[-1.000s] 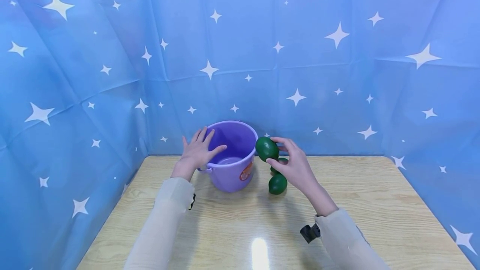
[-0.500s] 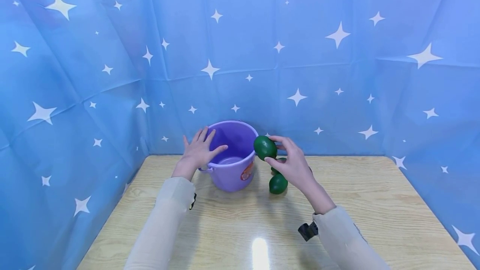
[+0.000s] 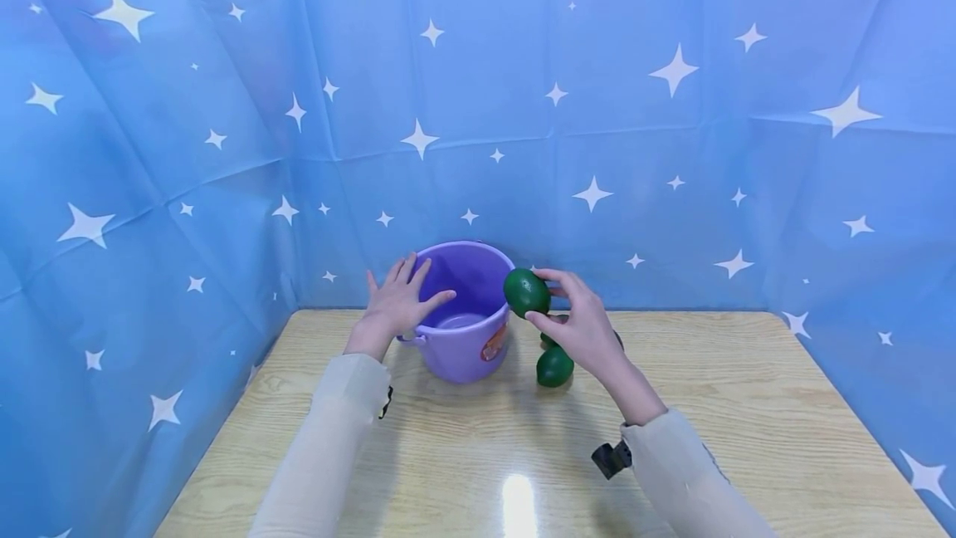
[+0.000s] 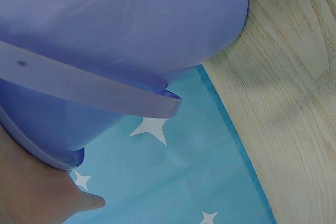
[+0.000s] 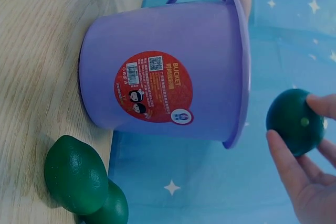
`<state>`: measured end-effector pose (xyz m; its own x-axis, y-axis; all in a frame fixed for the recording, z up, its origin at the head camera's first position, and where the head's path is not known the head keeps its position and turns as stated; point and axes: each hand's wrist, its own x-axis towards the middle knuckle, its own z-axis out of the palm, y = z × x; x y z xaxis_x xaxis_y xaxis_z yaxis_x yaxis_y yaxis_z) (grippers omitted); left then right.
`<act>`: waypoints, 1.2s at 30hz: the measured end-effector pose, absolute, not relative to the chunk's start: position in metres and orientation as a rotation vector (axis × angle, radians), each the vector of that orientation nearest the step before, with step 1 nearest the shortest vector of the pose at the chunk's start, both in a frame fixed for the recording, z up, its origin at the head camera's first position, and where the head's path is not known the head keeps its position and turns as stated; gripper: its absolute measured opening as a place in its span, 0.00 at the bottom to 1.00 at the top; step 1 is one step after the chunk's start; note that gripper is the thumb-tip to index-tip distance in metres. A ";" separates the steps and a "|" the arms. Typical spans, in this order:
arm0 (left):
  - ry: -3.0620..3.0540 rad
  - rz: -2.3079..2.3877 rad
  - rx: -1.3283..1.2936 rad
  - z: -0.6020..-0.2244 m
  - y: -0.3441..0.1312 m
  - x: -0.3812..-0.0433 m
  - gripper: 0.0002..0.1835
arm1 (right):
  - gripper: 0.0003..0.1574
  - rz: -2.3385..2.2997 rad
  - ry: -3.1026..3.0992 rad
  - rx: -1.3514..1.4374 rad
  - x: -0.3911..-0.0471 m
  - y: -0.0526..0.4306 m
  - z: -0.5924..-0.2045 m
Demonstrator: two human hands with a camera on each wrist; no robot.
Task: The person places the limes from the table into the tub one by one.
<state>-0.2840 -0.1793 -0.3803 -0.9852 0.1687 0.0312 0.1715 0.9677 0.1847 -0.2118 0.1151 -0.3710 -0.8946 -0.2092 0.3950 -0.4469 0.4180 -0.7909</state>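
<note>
A purple bucket [image 3: 457, 357] stands upright near the table's back edge, its mouth showing a bare bottom. Over its left rim lies my left hand [image 3: 393, 305], fingers straight and spread. My right hand [image 3: 590, 339] pinches a green lime [image 3: 526, 292] between thumb and fingers, raised just beside the bucket's right rim. In the right wrist view the held lime [image 5: 295, 122] is apart from the rim. Below that hand, another lime [image 3: 555, 367] sits on the table, and a third lime [image 5: 111, 206] behind it is partly hidden.
The light wood table [image 3: 463, 455] reaches back to a blue curtain [image 3: 635, 148] with white stars, which also hangs at both sides. The bucket's handle [image 4: 89, 85] hangs down on its left side. A red label [image 5: 155, 87] marks the bucket's right wall.
My right hand has moved slightly left and up with the lime, closer to the bucket's rim. The left hand stays in place on the bucket.
</note>
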 end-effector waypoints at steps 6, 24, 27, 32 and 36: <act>-3.097 -0.290 -0.269 -0.379 -0.178 -0.282 0.52 | 0.37 1.478 -2.427 0.587 -0.214 0.114 -0.372; -3.093 -0.305 -0.259 -0.380 -0.178 -0.282 0.50 | 0.35 1.522 -2.410 0.606 -0.218 0.110 -0.372; -3.089 -0.312 -0.260 -0.380 -0.178 -0.282 0.50 | 0.36 1.530 -2.408 0.602 -0.219 0.109 -0.371; -3.087 -0.313 -0.258 -0.379 -0.178 -0.282 0.50 | 0.36 1.528 -2.408 0.609 -0.219 0.107 -0.369; -3.090 -0.318 -0.257 -0.378 -0.178 -0.281 0.50 | 0.36 1.524 -2.417 0.603 -0.219 0.107 -0.368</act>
<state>-0.2806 -0.1777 -0.3784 -0.9861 0.1611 0.0416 0.1662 0.9656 0.2001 -0.2190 0.1065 -0.3679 -0.8913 -0.2233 0.3947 -0.4524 0.3775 -0.8080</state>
